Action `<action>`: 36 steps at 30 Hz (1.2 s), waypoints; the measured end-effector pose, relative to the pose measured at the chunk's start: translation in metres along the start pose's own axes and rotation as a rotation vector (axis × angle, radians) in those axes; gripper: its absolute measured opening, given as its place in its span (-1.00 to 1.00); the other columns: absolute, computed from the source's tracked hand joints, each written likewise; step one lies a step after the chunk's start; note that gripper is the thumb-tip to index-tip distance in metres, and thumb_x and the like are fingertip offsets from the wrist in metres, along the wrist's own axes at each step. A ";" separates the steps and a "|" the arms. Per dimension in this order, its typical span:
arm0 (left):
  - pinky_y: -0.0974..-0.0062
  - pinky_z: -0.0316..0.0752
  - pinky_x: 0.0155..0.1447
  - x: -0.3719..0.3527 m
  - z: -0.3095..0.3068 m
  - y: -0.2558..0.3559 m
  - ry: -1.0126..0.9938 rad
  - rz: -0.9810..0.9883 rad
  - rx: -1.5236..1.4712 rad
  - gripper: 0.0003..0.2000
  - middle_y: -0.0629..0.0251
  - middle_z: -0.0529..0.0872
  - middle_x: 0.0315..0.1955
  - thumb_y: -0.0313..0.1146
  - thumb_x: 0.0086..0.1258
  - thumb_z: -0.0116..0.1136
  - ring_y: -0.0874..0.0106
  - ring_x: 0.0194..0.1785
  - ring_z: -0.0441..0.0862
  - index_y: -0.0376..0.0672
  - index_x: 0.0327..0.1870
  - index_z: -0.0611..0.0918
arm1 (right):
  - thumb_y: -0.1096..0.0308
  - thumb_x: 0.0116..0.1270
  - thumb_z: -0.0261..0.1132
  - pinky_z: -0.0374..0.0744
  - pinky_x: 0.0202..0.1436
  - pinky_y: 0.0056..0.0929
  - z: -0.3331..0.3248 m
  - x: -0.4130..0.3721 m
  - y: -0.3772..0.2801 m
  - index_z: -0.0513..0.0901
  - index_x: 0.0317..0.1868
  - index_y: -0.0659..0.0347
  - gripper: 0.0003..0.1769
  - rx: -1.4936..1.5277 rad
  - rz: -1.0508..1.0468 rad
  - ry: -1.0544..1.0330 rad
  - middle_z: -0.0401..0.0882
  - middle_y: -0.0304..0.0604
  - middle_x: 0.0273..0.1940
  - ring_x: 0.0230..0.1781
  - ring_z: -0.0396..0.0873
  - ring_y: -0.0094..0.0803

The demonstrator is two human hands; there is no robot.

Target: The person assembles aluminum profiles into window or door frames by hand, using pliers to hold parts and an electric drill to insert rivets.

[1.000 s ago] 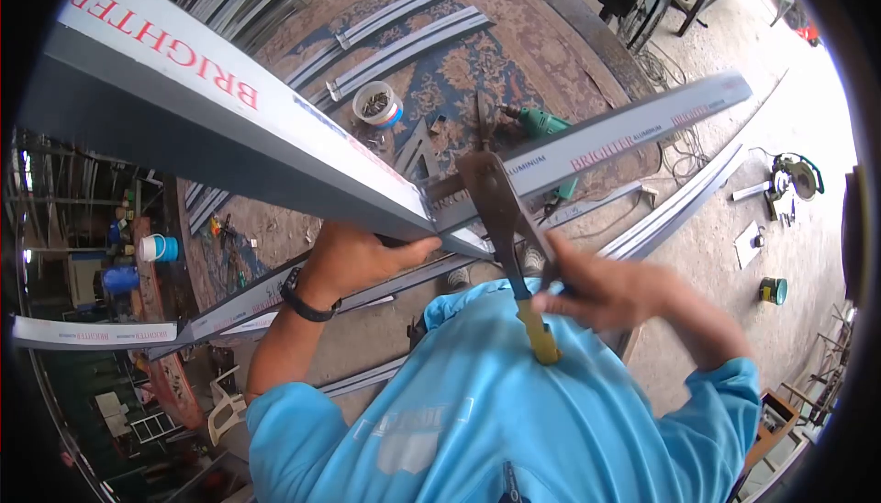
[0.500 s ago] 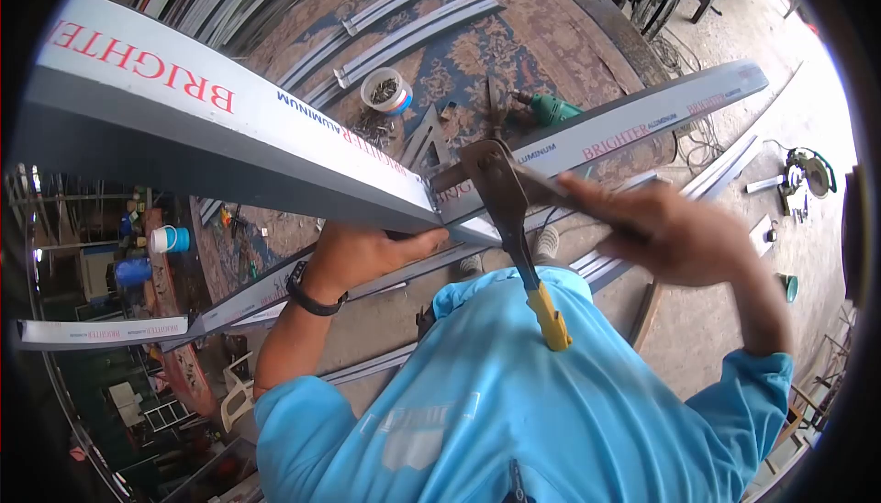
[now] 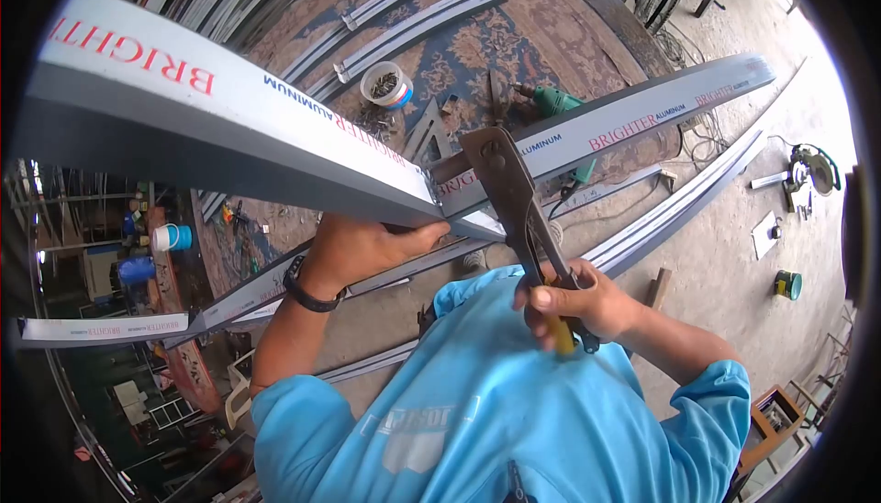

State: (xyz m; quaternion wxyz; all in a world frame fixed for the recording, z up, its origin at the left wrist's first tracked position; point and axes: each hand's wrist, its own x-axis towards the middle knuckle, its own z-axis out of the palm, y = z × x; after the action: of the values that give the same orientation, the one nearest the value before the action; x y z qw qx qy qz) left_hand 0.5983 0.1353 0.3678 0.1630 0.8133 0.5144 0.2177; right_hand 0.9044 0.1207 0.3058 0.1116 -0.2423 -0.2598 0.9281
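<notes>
My left hand (image 3: 362,248) grips a white-and-grey aluminium profile (image 3: 248,117) from below, near its end, with the thumb along its lower edge. That end meets a second aluminium profile (image 3: 642,127) at a corner. My right hand (image 3: 583,304) is closed around both handles of a hand riveter (image 3: 509,177), one of which has a yellow grip. The riveter's head stands at the corner joint, its nose pointing left against the profile. Exactly where the nose touches is partly hidden.
A tub of small metal pieces (image 3: 386,86), a metal square (image 3: 428,134) and a green drill (image 3: 555,102) lie on the patterned carpet (image 3: 541,35) beyond the joint. More profiles (image 3: 418,35) lie there. At right are a circular saw (image 3: 809,173) and a green can (image 3: 786,285).
My right hand has swung the riveter's raised handle down and inward, bringing it together with the yellow-gripped handle. My left hand and the profiles have barely moved.
</notes>
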 end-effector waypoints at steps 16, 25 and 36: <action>0.20 0.59 -0.10 0.001 0.004 -0.004 0.034 -0.067 -0.096 -0.71 0.17 0.75 -0.41 -0.26 0.03 0.62 0.13 -0.33 0.71 -0.21 -0.35 0.74 | 0.16 0.47 0.41 0.47 0.45 -0.11 -0.004 0.001 0.005 0.13 0.68 0.18 -0.07 0.075 -0.295 0.085 0.41 0.09 0.48 0.44 0.48 -0.13; 0.21 0.58 -0.09 0.000 0.002 -0.001 0.013 -0.118 -0.137 -0.74 0.18 0.74 -0.39 -0.29 0.05 0.60 0.14 -0.30 0.70 -0.22 -0.37 0.74 | -0.09 0.47 0.41 0.64 -0.31 -0.38 0.020 -0.004 -0.001 0.61 -0.13 0.30 -0.48 -0.097 0.070 0.123 0.59 -0.14 -0.45 -0.39 0.68 -0.36; 0.26 0.59 -0.07 0.004 0.002 0.002 0.037 -0.164 -0.149 -0.71 0.19 0.74 -0.39 -0.30 0.00 0.62 0.19 -0.29 0.71 -0.24 -0.35 0.73 | 0.26 0.56 0.33 0.53 -0.32 -0.33 0.015 -0.043 -0.100 0.45 0.54 0.18 -0.39 -1.278 -0.219 0.308 0.71 -0.17 -0.30 -0.46 0.57 -0.47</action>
State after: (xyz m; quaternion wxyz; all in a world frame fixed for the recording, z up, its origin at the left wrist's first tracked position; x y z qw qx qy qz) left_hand 0.6023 0.1382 0.3681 0.2308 0.7501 0.5644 0.2560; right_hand 0.9419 0.1835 0.3878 0.0754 -0.3631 -0.7630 0.5294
